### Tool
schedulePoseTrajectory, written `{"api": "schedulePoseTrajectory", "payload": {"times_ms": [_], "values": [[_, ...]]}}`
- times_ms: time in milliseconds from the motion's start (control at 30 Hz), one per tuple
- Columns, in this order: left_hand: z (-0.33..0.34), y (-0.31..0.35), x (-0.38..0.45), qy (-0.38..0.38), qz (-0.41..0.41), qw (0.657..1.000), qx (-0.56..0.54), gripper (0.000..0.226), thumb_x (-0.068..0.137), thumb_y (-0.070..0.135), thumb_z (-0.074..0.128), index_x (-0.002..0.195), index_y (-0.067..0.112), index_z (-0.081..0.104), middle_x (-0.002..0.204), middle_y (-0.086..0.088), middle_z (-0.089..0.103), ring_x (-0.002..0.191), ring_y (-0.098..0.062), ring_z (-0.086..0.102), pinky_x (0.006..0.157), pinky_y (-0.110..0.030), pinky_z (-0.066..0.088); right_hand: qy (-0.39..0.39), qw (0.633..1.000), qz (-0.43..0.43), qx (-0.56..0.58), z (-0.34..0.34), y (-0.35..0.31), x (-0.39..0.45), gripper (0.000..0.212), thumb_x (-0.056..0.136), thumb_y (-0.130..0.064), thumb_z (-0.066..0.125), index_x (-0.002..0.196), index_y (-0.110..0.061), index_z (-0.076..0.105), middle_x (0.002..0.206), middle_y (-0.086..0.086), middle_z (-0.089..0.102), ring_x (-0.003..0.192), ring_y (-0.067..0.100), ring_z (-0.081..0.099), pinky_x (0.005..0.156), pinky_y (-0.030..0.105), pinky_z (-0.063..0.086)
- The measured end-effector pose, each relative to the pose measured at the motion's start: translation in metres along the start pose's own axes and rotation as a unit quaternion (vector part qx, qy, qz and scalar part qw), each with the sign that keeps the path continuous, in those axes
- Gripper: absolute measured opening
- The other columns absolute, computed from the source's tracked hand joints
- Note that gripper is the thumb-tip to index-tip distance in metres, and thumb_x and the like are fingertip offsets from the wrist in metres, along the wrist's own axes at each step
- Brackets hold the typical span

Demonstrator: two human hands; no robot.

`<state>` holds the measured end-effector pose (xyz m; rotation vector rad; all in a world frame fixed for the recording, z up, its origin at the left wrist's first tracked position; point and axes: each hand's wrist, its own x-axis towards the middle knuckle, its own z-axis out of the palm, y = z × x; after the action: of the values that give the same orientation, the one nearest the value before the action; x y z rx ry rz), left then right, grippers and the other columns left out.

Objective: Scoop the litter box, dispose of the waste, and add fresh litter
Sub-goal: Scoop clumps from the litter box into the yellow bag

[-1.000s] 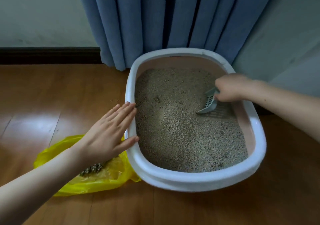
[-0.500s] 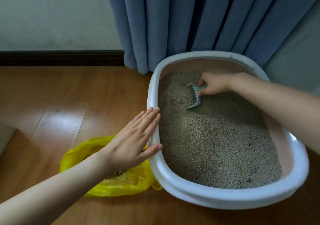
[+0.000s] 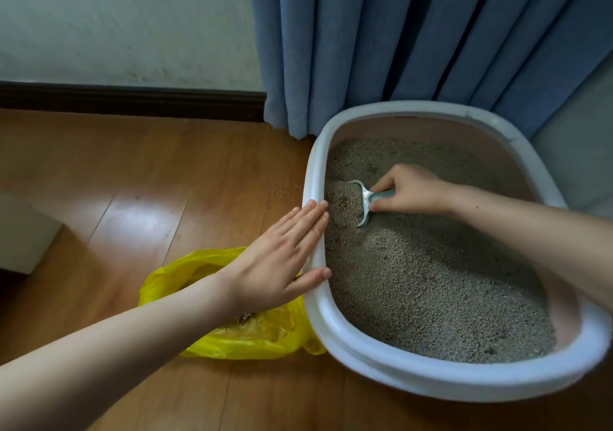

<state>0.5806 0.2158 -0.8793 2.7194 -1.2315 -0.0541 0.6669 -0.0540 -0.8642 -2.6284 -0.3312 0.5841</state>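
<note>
A: While the right hand (image 3: 413, 190) grips the grey plastic scoop (image 3: 360, 201) in the litter, where's the left hand (image 3: 282, 258)?

B: Flat, fingers straight, steadying the white oval litter box (image 3: 313, 178); yellow plastic bag (image 3: 265, 331) beside, probably for waste.

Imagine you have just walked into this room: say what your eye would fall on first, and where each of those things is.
First comes the big white litter box at the right, full of grey litter, in front of the blue curtain. In it, the right hand grips a grey scoop heaped with litter, while the left hand rests flat on the box's left rim. Next comes the bright yellow bag on the wooden floor, beside the box and under the left arm.
</note>
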Motion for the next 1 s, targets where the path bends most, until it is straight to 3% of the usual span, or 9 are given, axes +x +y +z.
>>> {"api": "schedulePoseTrajectory", "payload": {"times_ms": [200,300,467,567,633,700,767,867,1000], "values": [[-0.002,0.001,0.000,0.003,-0.004,1.000,0.006,0.078,0.097,0.057,0.026,0.150,0.000,0.020,0.159,-0.016,0.013,0.149,-0.024,0.005,0.120,-0.032,0.001,-0.016,0.994,0.023,0.103,0.012,0.005,-0.019,0.018,0.078,-0.040,0.074,0.096,-0.038,0.075,0.093,-0.022,0.071,0.092,0.011,0.064,0.084,0.038,0.051],[-0.002,0.001,0.000,0.000,-0.006,1.000,0.010,0.079,0.097,0.058,0.026,0.150,0.000,0.020,0.159,-0.015,0.013,0.149,-0.023,0.005,0.120,-0.033,0.001,-0.038,0.987,0.014,0.158,0.017,0.012,-0.029,0.012,0.078,-0.035,0.077,0.088,-0.041,0.075,0.090,-0.024,0.071,0.094,0.005,0.064,0.086,0.031,0.050],[-0.005,0.000,-0.001,0.008,0.001,0.999,0.032,0.076,0.098,0.059,0.026,0.150,0.004,0.027,0.158,-0.014,0.019,0.149,-0.022,0.006,0.120,-0.034,0.002,-0.060,0.972,0.012,0.228,0.031,0.021,-0.052,0.024,0.078,-0.023,0.079,0.102,-0.023,0.075,0.093,-0.017,0.073,0.086,-0.007,0.064,0.077,0.009,0.044],[-0.010,0.004,-0.004,0.015,0.047,0.999,0.021,0.068,0.097,0.057,0.031,0.143,0.007,0.043,0.152,-0.011,0.036,0.147,-0.023,0.018,0.120,-0.038,0.010,-0.039,0.971,0.020,0.235,0.024,0.029,-0.064,0.022,0.078,-0.022,0.078,0.099,-0.027,0.074,0.089,-0.018,0.073,0.077,-0.009,0.063,0.068,0.006,0.044],[-0.010,0.008,-0.007,0.007,0.078,0.997,0.005,0.065,0.097,0.057,0.034,0.140,0.009,0.048,0.149,-0.006,0.042,0.147,-0.021,0.019,0.119,-0.039,0.015,-0.007,0.969,0.025,0.247,0.016,0.034,-0.070,0.021,0.081,-0.020,0.076,0.101,-0.026,0.073,0.075,-0.024,0.071,0.063,-0.011,0.059,0.058,0.005,0.039],[-0.008,0.008,-0.008,0.001,0.089,0.996,-0.004,0.065,0.097,0.057,0.036,0.138,0.009,0.050,0.147,-0.004,0.044,0.147,-0.020,0.017,0.119,-0.039,0.016,0.029,0.966,0.032,0.256,0.012,0.039,-0.075,0.021,0.081,-0.021,0.075,0.102,-0.024,0.072,0.068,-0.029,0.067,0.061,-0.014,0.058,0.061,0.006,0.038],[-0.007,0.007,-0.007,0.000,0.093,0.996,-0.010,0.066,0.096,0.058,0.038,0.138,0.009,0.050,0.146,-0.003,0.045,0.147,-0.019,0.017,0.119,-0.039,0.017,0.035,0.966,0.032,0.253,0.011,0.040,-0.082,0.022,0.080,-0.022,0.077,0.101,-0.025,0.074,0.077,-0.027,0.070,0.072,-0.012,0.061,0.069,0.010,0.041],[-0.008,0.006,-0.006,0.000,0.096,0.995,-0.016,0.067,0.096,0.059,0.038,0.138,0.009,0.050,0.146,-0.003,0.046,0.147,-0.017,0.017,0.120,-0.036,0.015,-0.015,0.974,0.032,0.225,0.011,0.039,-0.093,0.023,0.079,-0.021,0.077,0.101,-0.023,0.075,0.090,-0.016,0.073,0.076,-0.010,0.064,0.068,0.007,0.043],[-0.008,0.007,-0.006,0.007,0.095,0.995,-0.016,0.067,0.095,0.059,0.038,0.138,0.008,0.050,0.145,-0.004,0.048,0.146,-0.018,0.020,0.120,-0.033,0.012,0.049,0.962,0.062,0.261,0.010,0.046,-0.100,0.028,0.081,-0.022,0.075,0.107,-0.013,0.074,0.062,-0.004,0.066,0.042,0.000,0.042,0.043,0.014,0.031]]}}
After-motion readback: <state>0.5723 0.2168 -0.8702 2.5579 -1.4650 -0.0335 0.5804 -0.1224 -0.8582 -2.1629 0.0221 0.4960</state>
